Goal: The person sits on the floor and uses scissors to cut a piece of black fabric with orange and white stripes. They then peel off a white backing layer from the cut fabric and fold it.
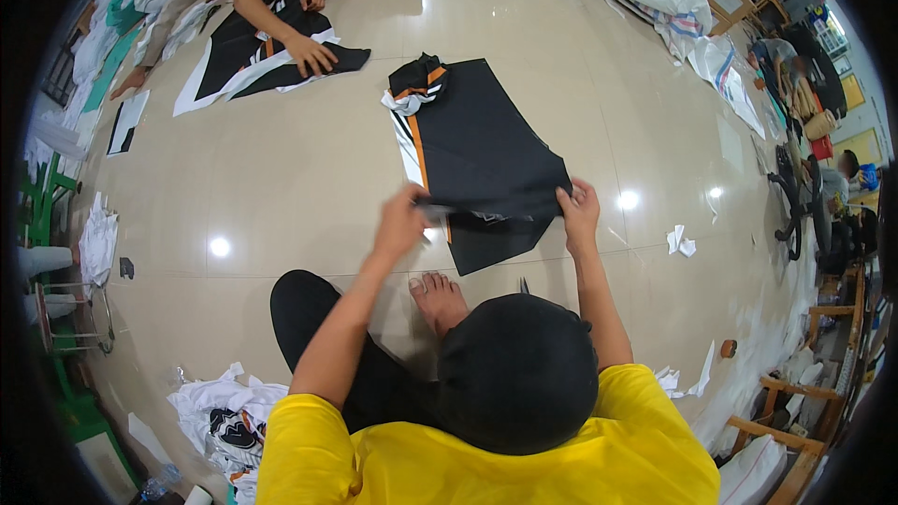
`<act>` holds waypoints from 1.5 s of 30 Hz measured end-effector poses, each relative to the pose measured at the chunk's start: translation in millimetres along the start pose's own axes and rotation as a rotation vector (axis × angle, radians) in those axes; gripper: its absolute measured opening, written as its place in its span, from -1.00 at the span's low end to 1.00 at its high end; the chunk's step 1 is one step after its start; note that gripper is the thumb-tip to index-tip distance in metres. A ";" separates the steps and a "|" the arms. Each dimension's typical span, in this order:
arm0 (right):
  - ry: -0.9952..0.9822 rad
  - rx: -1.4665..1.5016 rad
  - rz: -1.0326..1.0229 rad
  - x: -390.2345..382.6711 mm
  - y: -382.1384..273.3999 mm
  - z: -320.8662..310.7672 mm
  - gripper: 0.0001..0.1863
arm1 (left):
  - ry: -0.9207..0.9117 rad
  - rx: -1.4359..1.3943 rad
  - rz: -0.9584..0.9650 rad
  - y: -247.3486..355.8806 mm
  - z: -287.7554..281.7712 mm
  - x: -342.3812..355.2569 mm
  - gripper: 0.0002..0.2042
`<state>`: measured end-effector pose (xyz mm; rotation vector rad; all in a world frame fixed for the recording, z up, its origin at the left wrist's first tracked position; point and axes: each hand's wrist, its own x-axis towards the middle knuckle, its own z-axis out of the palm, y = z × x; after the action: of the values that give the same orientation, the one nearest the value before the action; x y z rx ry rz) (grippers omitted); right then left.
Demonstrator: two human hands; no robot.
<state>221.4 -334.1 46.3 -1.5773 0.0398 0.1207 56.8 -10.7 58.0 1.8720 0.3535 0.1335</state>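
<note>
While its upper part lies spread on the shiny floor (281, 196) in front of the person, the black cloth (486, 140) is raised in a band between two bare hands, its lower end showing below them. The right hand (580, 212) pinches the right edge between thumb and fingers; the left hand (400, 224) is blurred, but its fingers seem closed on the opposite edge. The step in hand looks like straightening or turning back the near part of the piece, and the next move, as I judge it, calls for level hands and an even pull, so that the layers lie without creases. An orange and white stripe (419, 154) runs down the left side, and a crumpled black, orange and white bundle (418, 84) touches the upper left corner. Just below the cloth is the person's bare foot (438, 299); white scraps (681, 241) lie off to the right. Farther out, a co-worker's hand (311, 54) rests on another black and white cloth (248, 61) at the upper left, a white sack (659, 2) lies at the upper right, and a heap of white cloth (220, 411) sits at the lower left.
</note>
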 end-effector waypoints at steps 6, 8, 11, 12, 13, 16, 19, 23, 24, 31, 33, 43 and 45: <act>-0.436 0.200 -0.041 -52.4 -95.2 110.8 -0.61 | 0.496 0.057 0.303 51.5 -167.9 -25.4 -0.85; -0.700 0.058 0.062 -79.6 -100.7 148.5 -0.70 | 0.525 0.201 0.327 40.2 -222.7 -72.0 -0.82; -1.025 0.023 0.220 -112.4 -60.7 198.2 -0.75 | 0.545 0.328 0.179 -6.7 -268.5 -136.2 -0.77; -1.068 0.032 0.236 -120.9 -42.7 208.1 -0.76 | 0.532 0.339 0.116 -33.2 -273.9 -148.8 -0.76; -1.098 -0.011 0.295 -127.8 -31.9 216.9 -0.77 | 0.512 0.399 0.111 -50.3 -275.4 -163.1 -0.77; -1.215 -0.114 0.385 -140.9 0.4 241.6 -0.70 | 0.426 0.587 0.027 -90.2 -282.7 -207.7 -0.76; -1.309 -0.235 0.280 -147.5 38.3 255.3 -0.59 | 0.410 0.683 -0.076 -124.9 -272.1 -235.6 -0.84; -1.414 -0.319 0.226 -138.3 75.3 255.0 -0.51 | 0.399 0.777 -0.193 -169.4 -263.7 -259.3 -0.91; -1.400 -0.314 0.097 -126.1 86.7 258.4 -0.54 | 0.434 0.781 -0.201 -177.1 -264.7 -265.3 -0.91; -0.537 -0.813 -0.378 61.1 60.0 301.9 -0.57 | 0.577 0.664 -0.321 -202.5 -283.7 -296.6 -0.89; -0.313 -0.873 -0.506 126.0 52.8 302.7 -0.50 | 0.578 0.641 -0.342 -206.6 -289.0 -300.0 -0.88; -0.346 -0.794 -0.684 178.3 27.5 311.2 -0.84 | 0.714 0.779 -0.320 -169.1 -279.8 -312.0 -0.68; -0.387 -0.490 -0.702 155.0 -0.4 317.5 -0.84 | 0.769 0.720 -0.261 -157.2 -276.8 -293.2 -0.71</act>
<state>359.0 -9.2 29.0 -1.9363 -0.8960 -0.1293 -322.3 195.2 24.6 2.3928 1.3042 0.6193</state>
